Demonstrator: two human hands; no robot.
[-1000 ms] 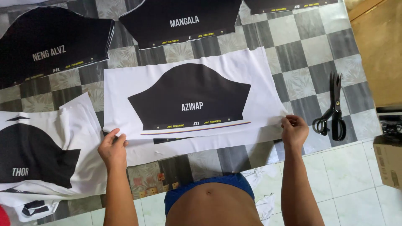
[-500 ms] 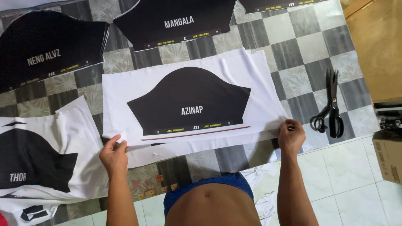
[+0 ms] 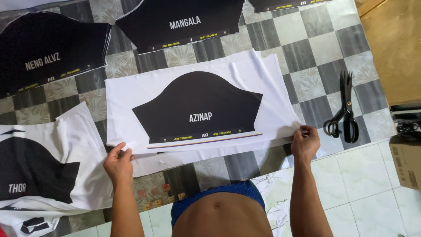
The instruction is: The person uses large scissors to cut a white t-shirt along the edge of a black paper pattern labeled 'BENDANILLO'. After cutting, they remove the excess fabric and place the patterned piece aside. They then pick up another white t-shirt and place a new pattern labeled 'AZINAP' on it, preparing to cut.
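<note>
Head view, looking straight down. A white fabric sheet (image 3: 131, 94) printed with a black sleeve-shaped panel (image 3: 197, 107) lies flat on the checkered floor mat (image 3: 302, 52), directly ahead of the person. The left hand (image 3: 117, 164) is closed on the sheet's near left corner, thumb on top and fingers pinching the edge. The right hand (image 3: 305, 142) pinches the near right corner in the same manner. The hands are well apart, one at each end of the near edge, and the edge runs fairly straight between them. A second white layer shows just beneath the near edge.

Black scissors (image 3: 344, 109) lie on the mat to the right of the sheet, near the right hand but not touching it. Cut-out black panels (image 3: 48, 48) lie beyond the sheet at upper left and top centre. Another white printed sheet (image 3: 66, 145) lies to the left, beside the left hand. A cardboard box (image 3: 405, 160) sits on the white tiled floor at the right edge.
</note>
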